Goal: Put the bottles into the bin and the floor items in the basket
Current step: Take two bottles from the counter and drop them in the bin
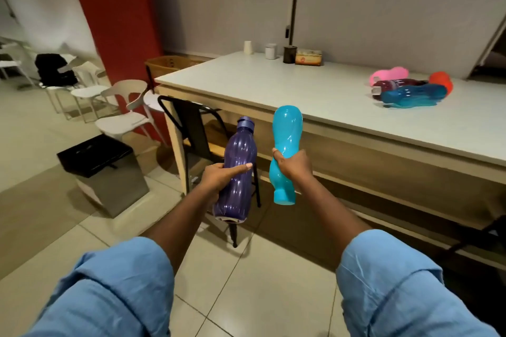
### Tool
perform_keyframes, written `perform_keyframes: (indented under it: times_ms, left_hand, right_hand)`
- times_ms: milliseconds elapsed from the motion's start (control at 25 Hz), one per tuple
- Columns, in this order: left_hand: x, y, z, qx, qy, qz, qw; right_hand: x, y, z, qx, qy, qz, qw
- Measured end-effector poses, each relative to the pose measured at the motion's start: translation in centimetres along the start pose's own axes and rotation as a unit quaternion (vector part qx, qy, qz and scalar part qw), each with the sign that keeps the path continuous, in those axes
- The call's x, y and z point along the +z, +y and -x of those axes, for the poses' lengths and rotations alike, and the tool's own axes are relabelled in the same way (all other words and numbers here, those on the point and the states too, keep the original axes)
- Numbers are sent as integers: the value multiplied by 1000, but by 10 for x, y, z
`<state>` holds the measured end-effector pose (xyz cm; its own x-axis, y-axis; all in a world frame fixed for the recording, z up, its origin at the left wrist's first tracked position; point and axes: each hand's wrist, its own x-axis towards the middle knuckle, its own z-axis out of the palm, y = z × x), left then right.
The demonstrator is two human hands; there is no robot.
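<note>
My left hand [223, 176] grips a dark purple bottle [238, 186] around its middle, cap pointing up. A light blue bottle [286, 134] hangs cap-down in my right hand [293, 164], which is closed around its narrow waist. Both bottles are held in the air in front of the table's near edge. On the table [273, 90] at the right lie several more bottles: a teal one [410, 94], a dark red one [397, 82], a pink one [387, 74] and an orange-red one [440, 79]. A steel bin with a black lid [104, 169] stands on the floor to the left. A wicker basket [169, 64] sits beyond the table's far left corner.
A black metal chair [191, 128] is tucked under the table right behind the purple bottle. White chairs [123, 107] and a red pillar [115, 22] stand at the left. Cups, a dark jar and a box [308, 57] line the table's far edge.
</note>
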<state>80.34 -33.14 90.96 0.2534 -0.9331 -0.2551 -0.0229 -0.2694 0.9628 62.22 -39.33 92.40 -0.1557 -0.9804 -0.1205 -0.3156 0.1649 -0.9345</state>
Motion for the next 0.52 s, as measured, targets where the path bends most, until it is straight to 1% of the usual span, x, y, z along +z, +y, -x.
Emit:
perform_keyframes:
  times_ms: [240, 320, 520]
  left_hand:
    - [-174, -41, -15, -40, 70, 23, 996]
    - [-225, -53, -16, -43, 84, 17, 995]
    - [-354, -86, -31, -79, 155, 7, 985]
  right_hand:
    - [184, -29, 49, 6, -66, 23, 998]
    - [236, -35, 63, 4, -80, 37, 996]
    - [370, -56, 93, 27, -136, 68, 988]
